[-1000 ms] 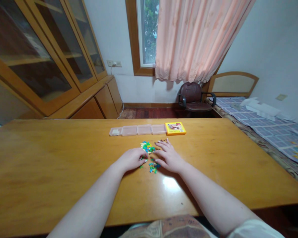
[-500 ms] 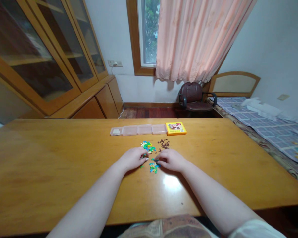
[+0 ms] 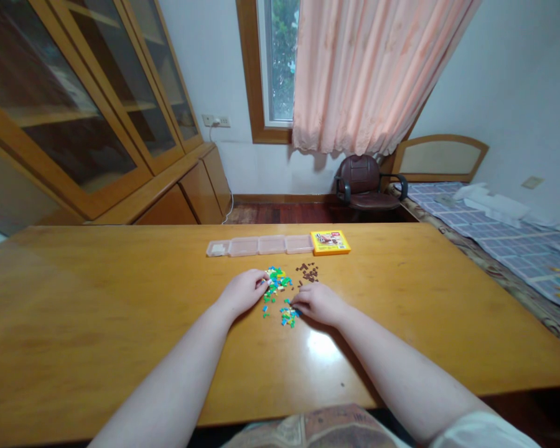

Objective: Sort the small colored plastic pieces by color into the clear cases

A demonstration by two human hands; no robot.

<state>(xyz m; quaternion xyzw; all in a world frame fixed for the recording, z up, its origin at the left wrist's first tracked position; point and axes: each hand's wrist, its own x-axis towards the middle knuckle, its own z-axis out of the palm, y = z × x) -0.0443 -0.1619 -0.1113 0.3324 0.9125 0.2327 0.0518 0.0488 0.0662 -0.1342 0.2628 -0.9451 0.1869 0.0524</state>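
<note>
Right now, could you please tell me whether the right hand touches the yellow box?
Apart: the head view shows tabletop and some brown pieces between the right hand and the yellow box.

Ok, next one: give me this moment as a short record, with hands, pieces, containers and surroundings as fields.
Left hand: the left hand is at the left edge of the larger multicoloured pile; grip unclear
Right hand: the right hand has its fingertips by the smaller multicoloured cluster; grip unclear
Brown pieces: brown pieces lie loose beyond the right hand
Containers: row of clear trays, something whitish in the leftmost; yellow box at the row's right end
Surface: wooden table
Background: chair, pink curtain
</note>
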